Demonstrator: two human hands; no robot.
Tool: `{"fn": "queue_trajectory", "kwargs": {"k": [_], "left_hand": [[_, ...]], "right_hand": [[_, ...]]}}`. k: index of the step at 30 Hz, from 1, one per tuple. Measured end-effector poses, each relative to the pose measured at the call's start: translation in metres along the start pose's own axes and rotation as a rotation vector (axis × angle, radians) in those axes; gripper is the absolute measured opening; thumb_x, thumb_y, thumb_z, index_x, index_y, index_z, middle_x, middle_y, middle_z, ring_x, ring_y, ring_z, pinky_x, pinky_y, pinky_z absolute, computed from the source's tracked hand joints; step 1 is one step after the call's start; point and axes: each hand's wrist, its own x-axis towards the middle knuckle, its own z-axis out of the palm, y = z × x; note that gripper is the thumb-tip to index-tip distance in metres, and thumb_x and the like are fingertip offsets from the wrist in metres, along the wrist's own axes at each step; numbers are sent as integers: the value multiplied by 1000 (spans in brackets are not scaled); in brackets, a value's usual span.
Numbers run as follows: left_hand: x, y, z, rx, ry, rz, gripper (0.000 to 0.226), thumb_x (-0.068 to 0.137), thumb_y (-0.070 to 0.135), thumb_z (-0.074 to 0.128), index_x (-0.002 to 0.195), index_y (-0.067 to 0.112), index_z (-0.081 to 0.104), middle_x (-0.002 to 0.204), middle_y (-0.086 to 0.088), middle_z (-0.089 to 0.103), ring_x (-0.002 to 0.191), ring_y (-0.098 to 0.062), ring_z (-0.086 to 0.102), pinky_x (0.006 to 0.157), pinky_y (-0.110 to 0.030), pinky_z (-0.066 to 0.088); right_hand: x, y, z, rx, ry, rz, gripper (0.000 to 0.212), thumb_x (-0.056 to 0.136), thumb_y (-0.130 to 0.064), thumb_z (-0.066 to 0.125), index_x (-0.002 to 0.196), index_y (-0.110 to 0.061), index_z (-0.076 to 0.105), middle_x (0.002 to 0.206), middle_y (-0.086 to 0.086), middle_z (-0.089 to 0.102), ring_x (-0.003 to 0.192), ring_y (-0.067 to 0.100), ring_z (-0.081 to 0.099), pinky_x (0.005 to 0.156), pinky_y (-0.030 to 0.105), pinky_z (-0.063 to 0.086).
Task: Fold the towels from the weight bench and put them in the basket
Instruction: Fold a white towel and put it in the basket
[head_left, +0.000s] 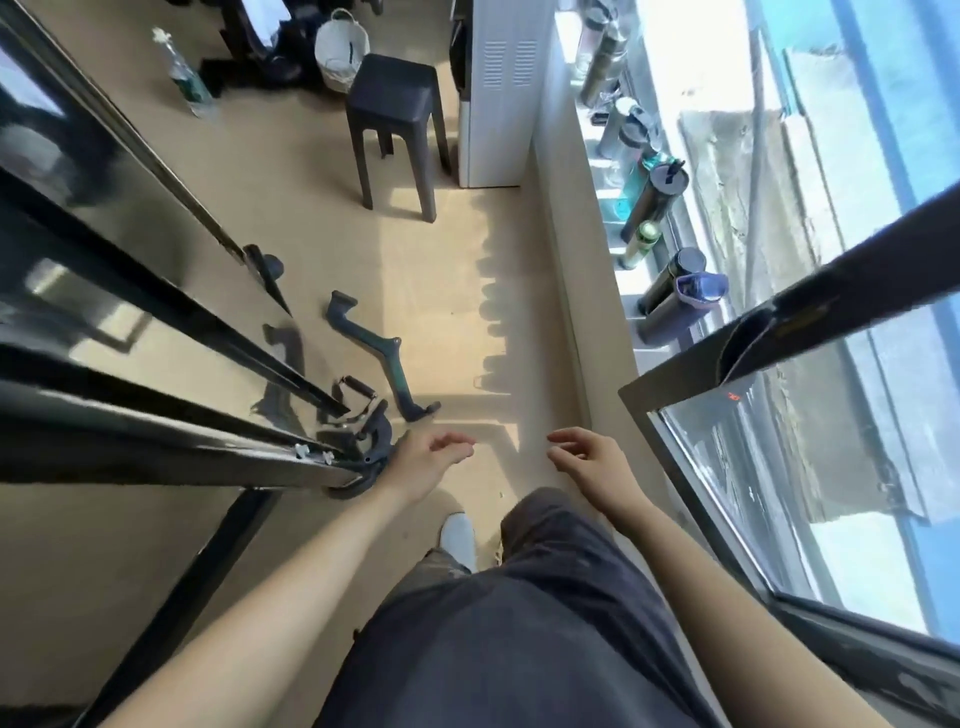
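My left hand (423, 460) and my right hand (592, 460) hang in front of me over the tan floor, fingers loosely curled, and neither holds anything. A white woven basket (340, 49) with handles stands on the floor at the far end of the room, behind a dark stool (395, 111). No towel is in view. A dark piece of gym equipment (260, 36) stands at the far end left of the basket; I cannot tell if it is the weight bench. My dark trousers and a white shoe (458, 535) show below my hands.
A black machine frame (171, 322) with mirror panels runs along the left. Cable handles (382, 358) lie on the floor ahead of my left hand. A white cabinet (498, 88) stands far right. Several bottles (654, 202) line the window ledge. A spray bottle (184, 75) stands at the far left.
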Motion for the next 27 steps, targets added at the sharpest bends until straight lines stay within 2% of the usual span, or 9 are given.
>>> {"fn": "queue_trajectory", "kwargs": {"k": [3,5,8,10,13,16,19,22,27], "left_hand": [[47,31,-16,13,14,5,21,91,18,70,107,6,77,106,-14,77,106,-27,70,99,-38,52],[80,49,-25,4,35,-2,23,87,21,71,105,8,77,105,-14,78,107,-28,71,101,-40,53],[134,74,-38,6,50,-22,14,93,10,69,103,11,78,104,-10,78,106,-27,71,103,-43,54],[169,97,-49,1,81,-43,12,90,16,70,98,15,78,101,-9,79,103,-28,72,99,-43,55],[216,132,-69,-20,130,-94,9,90,20,71,95,21,78,96,-3,78,97,-23,72,89,-33,55],[260,163,-90,76,157,-74,11,93,19,70,95,28,77,95,5,76,94,-12,68,84,-25,50],[293,193,-117,35,210,-88,12,94,21,69,102,25,78,103,8,75,99,-2,65,84,-17,47],[317,212,-138,-50,266,-95,12,93,19,69,98,24,79,100,9,77,102,-8,67,93,-26,51],[384,242,-184,-188,320,-112,11,92,17,71,96,22,80,98,8,77,101,-10,68,93,-27,50]], "right_hand": [[46,-24,-6,15,-16,20,21,92,-20,66,111,-19,72,96,1,74,90,14,69,86,32,56],[83,-41,-10,25,-27,41,21,91,-19,66,111,-19,73,95,1,74,89,17,70,87,35,57],[144,-67,-20,55,-29,39,22,91,-18,66,112,-20,72,93,0,74,89,18,70,87,36,56],[190,-89,-32,45,-40,29,22,91,-17,66,112,-21,71,94,0,73,90,19,70,86,34,55],[261,-129,-49,21,-49,28,20,89,-16,67,108,-21,71,92,3,73,88,21,70,80,32,53],[337,-176,-65,-71,-97,-21,19,86,-19,68,105,-23,71,88,3,72,86,23,69,85,38,53],[401,-226,-80,-201,-164,-75,23,87,-24,68,110,-21,71,87,2,73,89,24,69,89,38,54],[438,-261,-88,-223,-214,-114,24,88,-25,67,112,-22,71,88,0,73,86,23,70,86,34,53],[511,-318,-83,-269,-288,-101,25,88,-25,69,113,-22,71,90,2,74,85,23,70,85,35,55]]}}
